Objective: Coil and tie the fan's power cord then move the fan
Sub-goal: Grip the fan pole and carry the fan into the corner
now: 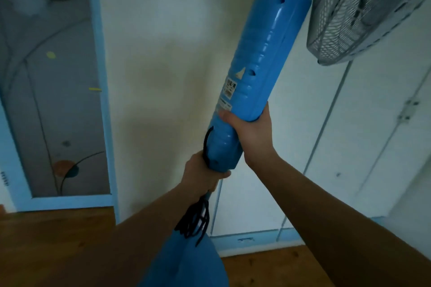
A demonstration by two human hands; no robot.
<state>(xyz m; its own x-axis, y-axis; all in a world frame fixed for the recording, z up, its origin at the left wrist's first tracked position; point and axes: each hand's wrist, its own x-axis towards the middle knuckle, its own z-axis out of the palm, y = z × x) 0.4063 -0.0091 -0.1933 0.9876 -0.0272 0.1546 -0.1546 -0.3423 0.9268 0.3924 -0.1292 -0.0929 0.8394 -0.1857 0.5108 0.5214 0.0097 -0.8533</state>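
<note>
Blue fan base (pixel 186 265) sits nearest, at bottom centre, and the left forearm partly covers it. Both bare forearms reach in from the near edge toward the middle of the view.

Left hand (pixel 202 173): fingers curled round the lowest end of the blue column (pixel 254 65), where the fat casing narrows. The grip is firm, with the thumb tip showing under the casing's edge.

Right hand (pixel 253 134): just above the left hand, wrapped round the same column, fingers on the left face and thumb on the right. Closed tight on it.

The column leans, its top toward the far right. A white label (pixel 229 91) with small print sits on it above the right hand; the print is too blurred to read.

Power cord (pixel 194 222): black. It leaves the column at a slot just above the left hand, runs down past that hand, and hangs below it as a bundled coil in front of the base. I cannot tell whether the hand pinches the cord as well.

Grey mesh grille (pixel 363 11) of the fan head is at top right, cut off by the frame.

Behind is a cream wall (pixel 163 53). A blue-framed door panel (pixel 58 100) with a patterned pane stands at left and white cupboard doors (pixel 363 135) at right. Brown wooden floor (pixel 58 240) shows below.
</note>
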